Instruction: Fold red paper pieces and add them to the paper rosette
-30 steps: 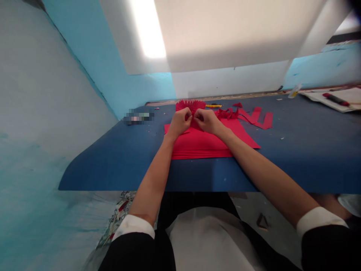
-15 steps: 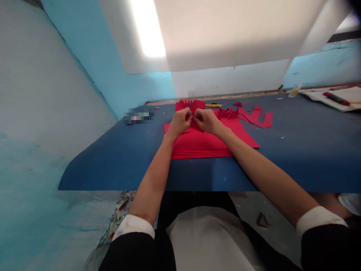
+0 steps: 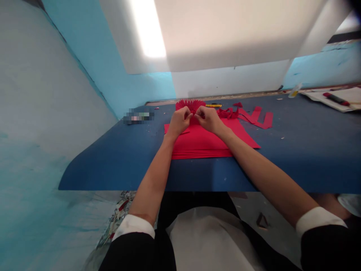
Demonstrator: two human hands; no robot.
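Beyond my fingers stands a piece of red fringed paper (image 3: 190, 103), its many thin points spread upward like a fan. My left hand (image 3: 179, 121) pinches its lower part between thumb and fingers. Close beside it, my right hand (image 3: 209, 119) is closed in a similar pinch on the same piece. The fingertips of both hands almost meet, and they hide the exact spot held. Under my hands lies a stack of red paper sheets (image 3: 208, 143), its layered edges facing me. A narrow red strip rests on the stack near my left wrist.
Red paper strips (image 3: 264, 119) and crumpled scraps lie right of the stack. A yellow cutter (image 3: 213, 105) is behind my right hand. A small bottle (image 3: 295, 90) and a red marker (image 3: 336, 98) on papers are farther right. The blue tabletop (image 3: 113, 158) meets the wall.
My right fingertips have lifted slightly. A red paper flap that showed below them is no longer visible there. Both forearms have stayed nearly still.
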